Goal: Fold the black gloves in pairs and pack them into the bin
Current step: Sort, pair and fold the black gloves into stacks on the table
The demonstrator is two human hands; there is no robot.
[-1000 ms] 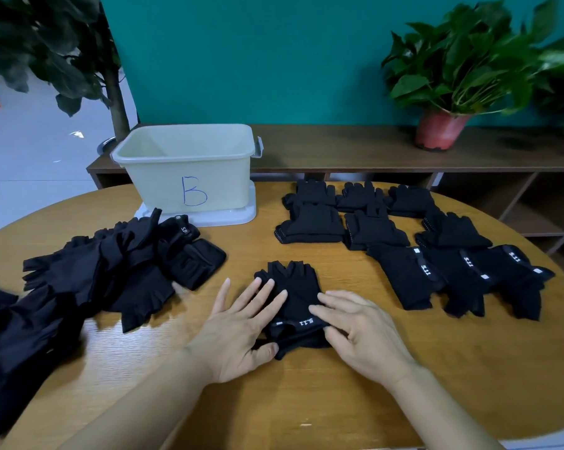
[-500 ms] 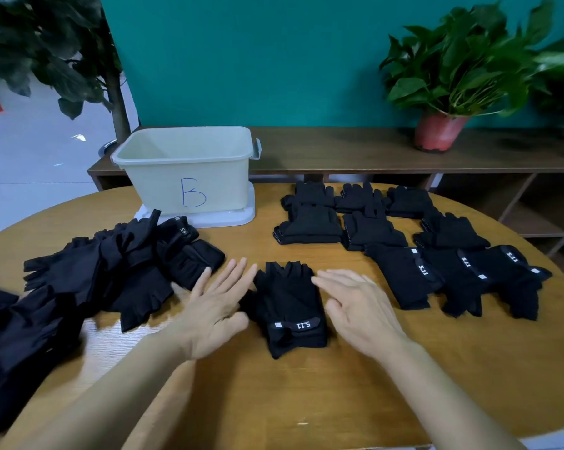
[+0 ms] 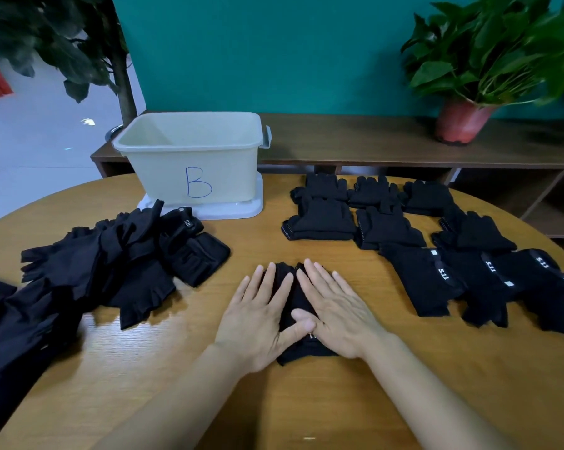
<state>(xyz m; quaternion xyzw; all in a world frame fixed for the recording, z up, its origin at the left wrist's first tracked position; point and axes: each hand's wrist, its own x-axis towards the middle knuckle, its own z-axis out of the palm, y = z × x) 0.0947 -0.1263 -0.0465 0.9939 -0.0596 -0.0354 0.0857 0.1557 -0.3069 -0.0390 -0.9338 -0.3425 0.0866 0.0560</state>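
While my left hand (image 3: 257,319) and right hand (image 3: 339,313) press flat, fingers straight, on the glove pair (image 3: 306,350) beneath them, I judge this the smoothing step; folding it over probably comes next.

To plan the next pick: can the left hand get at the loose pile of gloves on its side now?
Probably yes. The left hand lies flat on the glove pair, gripping nothing, and only bare table lies between it and the loose pile; nothing stands in the way.
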